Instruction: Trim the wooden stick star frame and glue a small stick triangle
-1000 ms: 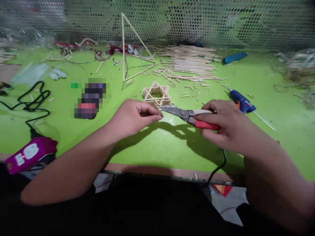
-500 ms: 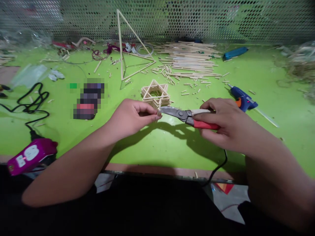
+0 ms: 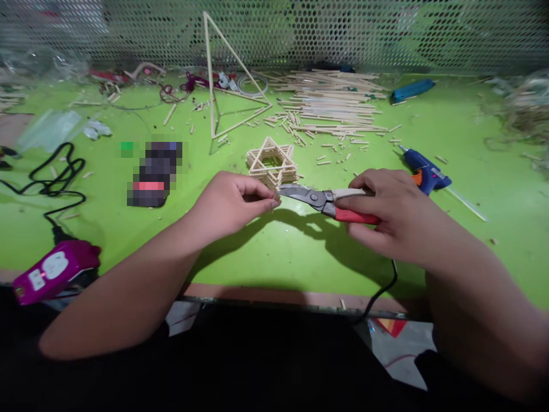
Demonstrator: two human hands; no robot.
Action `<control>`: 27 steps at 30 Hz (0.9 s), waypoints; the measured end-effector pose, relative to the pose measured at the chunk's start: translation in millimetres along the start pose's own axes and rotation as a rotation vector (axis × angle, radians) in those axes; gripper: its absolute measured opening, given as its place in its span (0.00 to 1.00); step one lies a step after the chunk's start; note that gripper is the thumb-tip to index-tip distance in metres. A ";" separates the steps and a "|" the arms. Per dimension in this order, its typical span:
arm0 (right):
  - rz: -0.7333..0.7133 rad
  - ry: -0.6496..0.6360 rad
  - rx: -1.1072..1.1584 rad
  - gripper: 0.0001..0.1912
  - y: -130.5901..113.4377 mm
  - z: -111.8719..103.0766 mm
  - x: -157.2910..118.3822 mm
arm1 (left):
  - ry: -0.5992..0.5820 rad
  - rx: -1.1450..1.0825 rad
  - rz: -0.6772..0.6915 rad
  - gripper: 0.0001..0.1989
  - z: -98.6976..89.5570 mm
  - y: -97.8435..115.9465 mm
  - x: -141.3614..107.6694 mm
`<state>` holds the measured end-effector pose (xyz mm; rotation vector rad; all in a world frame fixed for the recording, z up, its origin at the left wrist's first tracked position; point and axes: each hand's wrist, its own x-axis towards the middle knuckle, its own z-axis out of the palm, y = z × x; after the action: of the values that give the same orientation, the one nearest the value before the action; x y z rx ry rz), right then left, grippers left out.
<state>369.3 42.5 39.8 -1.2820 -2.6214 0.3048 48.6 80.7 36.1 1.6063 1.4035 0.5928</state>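
My left hand (image 3: 234,203) is closed in a pinch just in front of a star-shaped stack of thin wooden sticks (image 3: 271,163). A small piece, probably stick, shows at its fingertips, too small to make out clearly. My right hand (image 3: 386,214) is wrapped round the pruning shears (image 3: 316,198), which have one white and one red handle. The blades point left and their tips meet the left fingertips. Whether the blades are fully closed cannot be seen.
A large stick triangle (image 3: 209,74) stands behind the star. Loose sticks (image 3: 334,103) lie at the back. A blue glue gun (image 3: 424,171) is at right, a teal tool (image 3: 412,91) behind it. At left are a blurred dark object (image 3: 156,171), black cable (image 3: 64,191) and magenta device (image 3: 58,272).
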 end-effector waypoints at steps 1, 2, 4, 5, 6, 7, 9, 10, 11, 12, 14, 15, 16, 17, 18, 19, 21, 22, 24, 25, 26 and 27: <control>0.003 -0.003 -0.005 0.17 -0.4 -0.3 0.2 | -0.004 0.000 0.003 0.05 0.1 -1.1 0.2; 0.007 -0.004 -0.012 0.18 -0.9 -0.6 0.4 | -0.006 0.001 0.005 0.06 0.2 -2.2 0.4; 0.015 0.000 -0.028 0.19 -1.6 -1.1 0.6 | -0.002 0.009 0.013 0.06 0.6 -4.7 0.9; 0.018 0.002 -0.034 0.19 -1.7 -1.2 0.6 | 0.001 0.015 0.017 0.05 0.9 -5.8 1.1; 0.019 0.000 -0.039 0.19 -1.6 -1.3 0.5 | 0.002 0.020 0.021 0.05 1.2 -6.7 1.2; 0.019 -0.005 -0.041 0.19 -1.4 -1.2 0.4 | 0.002 0.021 0.025 0.05 1.5 -7.2 1.3; 0.013 -0.010 -0.036 0.19 -0.9 -1.2 0.2 | -0.005 0.019 0.028 0.05 1.7 -7.2 1.3; 0.011 -0.011 -0.031 0.20 -0.7 -1.2 0.2 | -0.008 0.019 0.026 0.06 1.6 -6.7 1.1; 0.011 -0.014 -0.024 0.19 -0.7 -1.4 0.4 | -0.012 0.018 0.024 0.06 1.3 -5.8 1.0; 0.014 -0.015 -0.016 0.19 -1.0 -1.7 0.6 | -0.014 0.017 0.021 0.06 0.7 -4.7 0.9; 0.020 -0.013 0.009 0.19 -2.1 -2.8 1.6 | -0.031 0.017 0.011 0.07 -0.9 -2.4 1.1; 0.021 -0.013 0.031 0.18 -2.7 -3.6 2.3 | -0.044 0.012 0.005 0.07 -1.9 -1.5 1.5; 0.019 -0.015 0.061 0.17 -3.4 -4.4 3.1 | -0.062 0.005 -0.002 0.08 -3.0 -0.9 2.2; 0.016 -0.022 0.100 0.16 -4.0 -5.2 3.9 | -0.087 -0.004 -0.011 0.08 -4.0 -0.7 3.0; 0.013 -0.032 0.142 0.14 -4.3 -6.0 4.7 | -0.114 -0.019 -0.019 0.08 -4.9 -1.0 4.0; 0.010 -0.048 0.186 0.13 -4.4 -6.7 5.3 | -0.144 -0.039 -0.027 0.09 -5.6 -1.6 5.0; 0.013 -0.082 0.263 0.11 -3.7 -7.6 6.2 | -0.200 -0.078 -0.047 0.09 -6.4 -3.4 6.9; 0.017 -0.099 0.290 0.10 -3.0 -7.7 6.5 | -0.219 -0.092 -0.059 0.09 -6.4 -4.3 7.6; 0.024 -0.135 0.327 0.10 -1.1 -7.6 7.2 | -0.232 -0.105 -0.073 0.10 -6.3 -5.6 8.3; 0.025 -0.153 0.343 0.10 -0.1 -7.4 7.6 | -0.231 -0.106 -0.076 0.10 -6.2 -5.9 8.4; 0.024 -0.168 0.358 0.10 0.9 -7.4 8.1 | -0.227 -0.105 -0.078 0.11 -6.0 -5.9 8.3; 0.020 -0.181 0.373 0.10 1.7 -7.4 8.8 | -0.226 -0.101 -0.080 0.10 -5.9 -5.7 8.1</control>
<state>367.3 51.2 47.2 -1.1987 -2.5265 0.9033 42.8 90.0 32.5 1.4805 1.2441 0.4142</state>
